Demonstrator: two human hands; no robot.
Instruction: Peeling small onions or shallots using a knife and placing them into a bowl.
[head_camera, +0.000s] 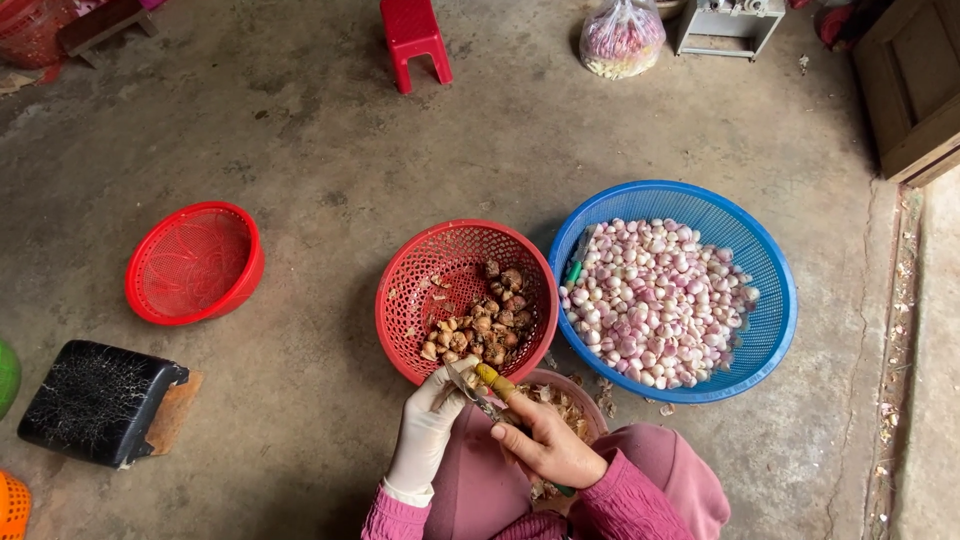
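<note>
1. While I sit over the concrete floor (330, 150), an empty red basket (195, 263) lies near the floor's left edge, with a black block (95, 400) in front of it.
2. My left hand (430, 420), in a white glove, is closed in a pinch on a small garlic piece (462, 378) above my lap.
3. My right hand (545, 440), bare, is wrapped tight around a small knife (495, 385) with a yellow-banded handle; the tool touches the garlic piece.
4. A red basket of brown trimmings (467, 300) sits just beyond both hands, at the floor's middle.
5. A shallow bowl of papery skins (570, 400) rests on my lap, under my right hand.
6. A blue basket (700, 205) of pink-white garlic cloves (655, 300) touches the red one on its right.
7. A red stool (415, 40) and a clear bag (622, 40) stand by the far edge.
</note>
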